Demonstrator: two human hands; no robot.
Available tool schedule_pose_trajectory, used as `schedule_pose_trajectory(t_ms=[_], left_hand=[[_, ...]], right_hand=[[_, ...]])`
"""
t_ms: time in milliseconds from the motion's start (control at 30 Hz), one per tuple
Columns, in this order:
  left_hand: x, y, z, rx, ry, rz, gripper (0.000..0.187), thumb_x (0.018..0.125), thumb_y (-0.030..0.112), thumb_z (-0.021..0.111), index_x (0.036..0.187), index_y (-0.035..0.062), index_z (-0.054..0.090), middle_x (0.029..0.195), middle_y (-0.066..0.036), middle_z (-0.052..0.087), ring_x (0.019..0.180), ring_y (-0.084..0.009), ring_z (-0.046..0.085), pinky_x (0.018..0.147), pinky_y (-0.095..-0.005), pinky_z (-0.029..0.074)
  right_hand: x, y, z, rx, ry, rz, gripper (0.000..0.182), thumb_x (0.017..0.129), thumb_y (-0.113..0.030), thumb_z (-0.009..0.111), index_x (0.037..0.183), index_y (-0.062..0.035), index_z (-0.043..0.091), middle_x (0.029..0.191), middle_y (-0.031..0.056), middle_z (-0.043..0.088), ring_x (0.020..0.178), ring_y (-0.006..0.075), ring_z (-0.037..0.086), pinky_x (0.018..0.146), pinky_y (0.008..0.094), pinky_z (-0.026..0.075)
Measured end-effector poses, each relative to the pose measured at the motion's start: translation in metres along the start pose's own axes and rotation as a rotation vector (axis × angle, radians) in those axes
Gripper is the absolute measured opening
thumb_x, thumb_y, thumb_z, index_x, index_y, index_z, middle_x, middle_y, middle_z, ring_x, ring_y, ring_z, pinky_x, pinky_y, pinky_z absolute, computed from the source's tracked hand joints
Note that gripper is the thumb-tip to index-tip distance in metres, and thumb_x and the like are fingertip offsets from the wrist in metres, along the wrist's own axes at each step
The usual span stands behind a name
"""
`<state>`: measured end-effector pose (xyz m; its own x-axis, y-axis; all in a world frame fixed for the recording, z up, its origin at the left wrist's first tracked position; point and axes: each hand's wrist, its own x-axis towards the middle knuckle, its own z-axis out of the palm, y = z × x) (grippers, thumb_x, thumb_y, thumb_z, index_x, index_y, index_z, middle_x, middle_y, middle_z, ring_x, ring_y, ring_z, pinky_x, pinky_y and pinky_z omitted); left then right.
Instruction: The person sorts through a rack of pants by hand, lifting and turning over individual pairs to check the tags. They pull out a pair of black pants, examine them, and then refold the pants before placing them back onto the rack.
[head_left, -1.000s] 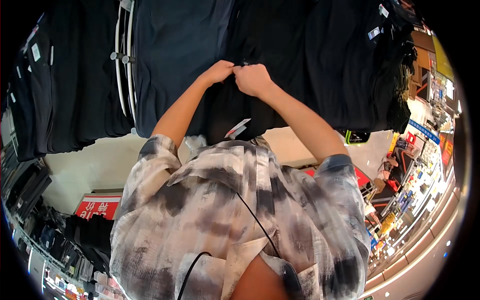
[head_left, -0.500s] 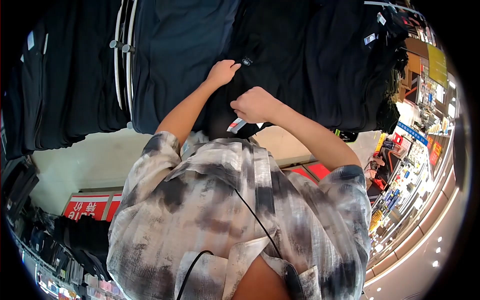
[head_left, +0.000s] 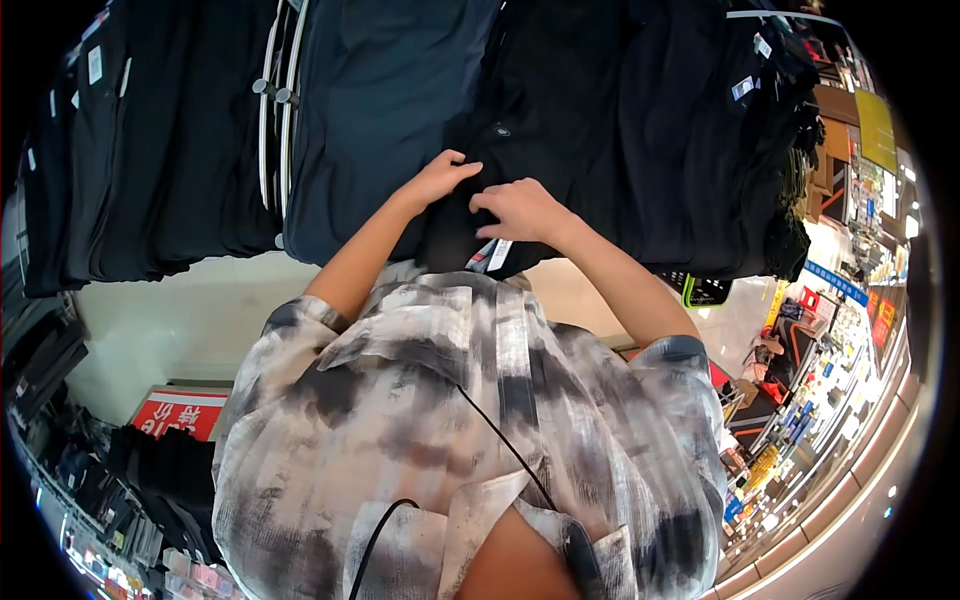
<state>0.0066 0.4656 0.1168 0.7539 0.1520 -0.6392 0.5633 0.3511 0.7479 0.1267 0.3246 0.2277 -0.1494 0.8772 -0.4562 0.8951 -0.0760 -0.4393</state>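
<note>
Black trousers (head_left: pixel 560 110) with a small round logo (head_left: pixel 503 131) hang in front of me. My left hand (head_left: pixel 436 182) lies against their left side, thumb and fingers apart. To its right, my right hand (head_left: pixel 524 211) is open over the dark cloth, fingers loosely bent with a gap to the thumb. Beneath that hand dangles a white and red paper tag (head_left: pixel 490 254). The cloth below my hands is blurred. Dark navy trousers (head_left: pixel 385 110) hang close by on the left.
More dark trousers (head_left: pixel 170 150) hang at the left, past a metal rack post (head_left: pixel 275 130). A black and green basket (head_left: pixel 706 290) is on the floor at the right. Red sale signs (head_left: pixel 180 411) stand low on the left. Store shelves (head_left: pixel 810 390) line the right.
My left hand has come down and its fingers have spread. My right hand has loosened from a closed fist. The logo has shifted slightly down and right, and the tag has turned.
</note>
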Motion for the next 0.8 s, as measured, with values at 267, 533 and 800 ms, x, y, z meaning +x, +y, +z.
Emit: schedule_pose_trajectory(t_ms=[267, 533, 800], left_hand=[[-0.101, -0.003, 0.038, 0.708, 0.471, 0.909, 0.043, 0.079, 0.010, 0.069, 0.120, 0.0034, 0.059, 0.113, -0.014, 0.062, 0.107, -0.0321, 0.056, 0.094, -0.0441, 0.046], [-0.097, -0.047, 0.059, 0.808, 0.325, 0.698, 0.045, 0.083, 0.017, 0.069, 0.124, 0.0000, 0.061, 0.111, -0.012, 0.063, 0.106, -0.0289, 0.055, 0.095, -0.0395, 0.046], [-0.092, -0.045, 0.059, 0.922, 0.345, 0.678, 0.051, 0.080, 0.022, 0.072, 0.126, 0.0028, 0.062, 0.106, -0.009, 0.060, 0.100, -0.0267, 0.052, 0.088, -0.0371, 0.045]], right_hand=[[0.013, 0.022, 0.017, 0.357, 0.165, 0.059, 0.012, 0.081, -0.019, 0.072, 0.086, -0.0086, 0.068, 0.077, 0.0082, 0.069, 0.071, 0.0288, 0.068, 0.062, 0.0390, 0.052], [0.023, 0.041, 0.029, 0.617, 0.161, 0.231, 0.011, 0.088, -0.009, 0.071, 0.088, 0.0013, 0.068, 0.068, 0.0083, 0.068, 0.061, 0.0156, 0.066, 0.060, 0.0290, 0.051], [0.034, 0.052, 0.018, 0.578, 0.194, 0.316, 0.014, 0.092, -0.012, 0.070, 0.087, 0.0016, 0.065, 0.069, 0.0064, 0.068, 0.062, 0.0123, 0.064, 0.059, 0.0264, 0.049]])
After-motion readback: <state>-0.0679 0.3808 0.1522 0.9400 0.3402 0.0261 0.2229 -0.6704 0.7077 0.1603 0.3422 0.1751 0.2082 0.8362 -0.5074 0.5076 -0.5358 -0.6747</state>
